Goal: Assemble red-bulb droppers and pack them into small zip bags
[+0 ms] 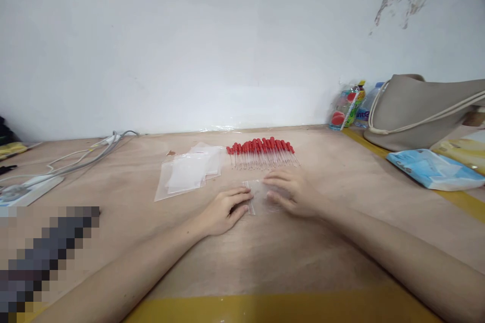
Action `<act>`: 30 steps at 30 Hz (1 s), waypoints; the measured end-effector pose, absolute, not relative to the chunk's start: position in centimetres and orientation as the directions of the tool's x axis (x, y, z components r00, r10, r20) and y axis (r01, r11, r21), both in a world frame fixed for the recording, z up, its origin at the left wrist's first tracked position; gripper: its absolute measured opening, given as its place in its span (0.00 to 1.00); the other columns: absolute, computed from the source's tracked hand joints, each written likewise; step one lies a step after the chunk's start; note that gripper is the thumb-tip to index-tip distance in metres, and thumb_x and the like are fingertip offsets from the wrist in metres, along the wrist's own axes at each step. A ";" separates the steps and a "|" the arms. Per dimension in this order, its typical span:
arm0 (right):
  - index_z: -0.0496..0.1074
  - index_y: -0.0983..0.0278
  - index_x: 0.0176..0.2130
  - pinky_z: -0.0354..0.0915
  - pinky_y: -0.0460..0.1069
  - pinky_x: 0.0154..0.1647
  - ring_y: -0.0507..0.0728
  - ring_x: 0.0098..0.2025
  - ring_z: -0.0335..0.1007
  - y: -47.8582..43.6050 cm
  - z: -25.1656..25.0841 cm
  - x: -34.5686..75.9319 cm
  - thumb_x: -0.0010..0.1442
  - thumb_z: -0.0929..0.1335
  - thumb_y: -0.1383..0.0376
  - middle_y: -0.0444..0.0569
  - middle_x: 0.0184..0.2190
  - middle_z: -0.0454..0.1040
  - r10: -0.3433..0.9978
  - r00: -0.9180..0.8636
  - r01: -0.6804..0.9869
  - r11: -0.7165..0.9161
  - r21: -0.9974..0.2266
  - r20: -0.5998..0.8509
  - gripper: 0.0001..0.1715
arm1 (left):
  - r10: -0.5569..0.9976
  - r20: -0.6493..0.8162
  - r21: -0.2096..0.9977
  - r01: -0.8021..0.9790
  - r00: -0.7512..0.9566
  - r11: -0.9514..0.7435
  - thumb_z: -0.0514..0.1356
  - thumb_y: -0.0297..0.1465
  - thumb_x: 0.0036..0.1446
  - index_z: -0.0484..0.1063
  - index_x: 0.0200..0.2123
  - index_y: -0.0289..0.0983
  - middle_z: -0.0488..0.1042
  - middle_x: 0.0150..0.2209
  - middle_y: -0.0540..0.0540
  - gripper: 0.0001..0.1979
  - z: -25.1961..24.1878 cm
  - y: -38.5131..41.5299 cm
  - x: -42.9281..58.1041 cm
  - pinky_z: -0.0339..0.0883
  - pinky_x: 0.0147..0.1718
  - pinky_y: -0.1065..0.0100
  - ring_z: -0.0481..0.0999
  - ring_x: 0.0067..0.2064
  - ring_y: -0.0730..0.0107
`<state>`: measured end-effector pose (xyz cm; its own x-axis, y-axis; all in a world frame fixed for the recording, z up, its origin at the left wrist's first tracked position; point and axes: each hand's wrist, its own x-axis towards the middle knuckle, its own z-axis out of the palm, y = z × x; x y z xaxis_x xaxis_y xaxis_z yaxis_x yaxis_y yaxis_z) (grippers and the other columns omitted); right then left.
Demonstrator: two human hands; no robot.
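Observation:
A small clear zip bag (257, 199) lies flat on the table between my two hands. My left hand (223, 211) rests at its left edge, fingers stretched out and fingertips touching the bag's zip end. Over the right part of the bag is my right hand (297, 193), its fingers extended and the thumb apart from them. That hand hides part of the bag. Just beyond, a row of thin clear sticks with red handles (261, 146) lies side by side. Several flat translucent bags (187, 174) are spread in an overlapping pile to the left.
White and grey cables (94, 155) and a power strip (34, 189) are on the left. A grey bag (413, 108), drink bottles (344, 106) and a blue packet (435, 169) stand or lie on the right. The wall (170, 50) closes off the table's far edge.

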<state>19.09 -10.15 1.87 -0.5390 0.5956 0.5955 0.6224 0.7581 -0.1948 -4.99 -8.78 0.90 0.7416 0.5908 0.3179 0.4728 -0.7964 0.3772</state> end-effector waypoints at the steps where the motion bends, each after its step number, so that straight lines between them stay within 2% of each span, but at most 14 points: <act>1: 0.67 0.60 0.49 0.57 0.58 0.52 0.59 0.52 0.61 -9.9 1.2 19.0 0.59 0.61 0.57 0.52 0.49 0.69 0.617 -0.607 0.611 0.765 -0.201 0.501 0.21 | 0.600 0.334 0.379 0.479 0.727 -0.792 0.52 0.31 0.57 0.66 0.51 0.38 0.67 0.52 0.42 0.18 0.9 -8.8 -5.1 0.60 0.53 0.60 0.65 0.54 0.64; 4: 0.57 0.57 0.57 0.48 0.60 0.58 0.59 0.60 0.50 -9.5 -0.3 18.8 0.60 0.58 0.53 0.49 0.58 0.58 0.680 -0.673 0.625 0.733 -0.267 0.291 0.28 | 0.632 0.406 0.396 0.496 0.660 -0.773 0.54 0.31 0.56 0.66 0.49 0.38 0.68 0.51 0.43 0.17 0.8 -8.7 -5.5 0.62 0.51 0.61 0.67 0.52 0.64; 8: 0.54 0.56 0.59 0.45 0.60 0.60 0.58 0.61 0.48 -9.3 -0.5 18.8 0.61 0.56 0.51 0.48 0.60 0.53 0.720 -0.666 0.651 0.688 -0.322 0.193 0.29 | 0.604 0.412 0.395 0.464 0.682 -0.793 0.53 0.31 0.57 0.69 0.46 0.38 0.71 0.48 0.45 0.14 0.6 -8.4 -6.3 0.64 0.49 0.64 0.69 0.50 0.66; 12: 0.55 0.56 0.59 0.44 0.60 0.60 0.58 0.61 0.48 -9.4 -0.2 18.8 0.61 0.56 0.51 0.49 0.60 0.53 0.722 -0.666 0.648 0.685 -0.333 0.188 0.29 | 0.540 0.401 0.365 0.412 0.740 -0.835 0.51 0.30 0.58 0.68 0.48 0.39 0.71 0.48 0.45 0.15 0.5 -8.2 -6.6 0.62 0.51 0.62 0.68 0.52 0.66; 16: 0.56 0.56 0.58 0.44 0.60 0.59 0.59 0.60 0.49 -9.3 -0.4 18.8 0.60 0.57 0.51 0.50 0.59 0.54 0.717 -0.665 0.634 0.689 -0.350 0.207 0.28 | 0.539 0.372 0.343 0.427 0.756 -0.836 0.50 0.30 0.59 0.67 0.49 0.39 0.68 0.49 0.44 0.16 0.6 -8.4 -6.3 0.61 0.51 0.62 0.67 0.51 0.66; 21: 0.56 0.56 0.58 0.46 0.61 0.58 0.59 0.60 0.51 -9.3 -0.4 18.8 0.60 0.57 0.52 0.50 0.59 0.56 0.713 -0.663 0.632 0.697 -0.338 0.227 0.28 | 0.522 0.307 0.276 0.451 0.796 -0.849 0.49 0.32 0.59 0.66 0.51 0.39 0.66 0.43 0.41 0.17 1.1 -8.4 -5.9 0.64 0.46 0.62 0.67 0.46 0.65; 25: 0.59 0.58 0.57 0.49 0.61 0.58 0.60 0.59 0.51 -9.3 -0.6 18.9 0.59 0.59 0.51 0.52 0.58 0.57 0.718 -0.639 0.631 0.695 -0.345 0.276 0.29 | 0.443 0.272 0.253 0.381 0.854 -0.889 0.49 0.33 0.60 0.65 0.51 0.38 0.64 0.50 0.40 0.17 1.5 -8.1 -5.9 0.58 0.52 0.60 0.62 0.53 0.62; 30: 0.58 0.63 0.57 0.50 0.60 0.57 0.62 0.60 0.50 -9.2 -1.0 19.2 0.57 0.60 0.49 0.57 0.58 0.55 0.750 -0.589 0.660 0.661 -0.356 0.301 0.34 | 0.417 0.158 0.270 0.367 0.895 -0.890 0.46 0.34 0.61 0.62 0.52 0.37 0.62 0.56 0.42 0.17 2.2 -7.9 -5.9 0.51 0.57 0.59 0.60 0.57 0.64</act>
<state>19.23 -9.16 -0.99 -0.5886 0.7503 0.3008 0.6605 0.6610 -0.3562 -5.91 -7.87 2.20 0.8952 0.4167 0.1583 0.3666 -0.8903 0.2703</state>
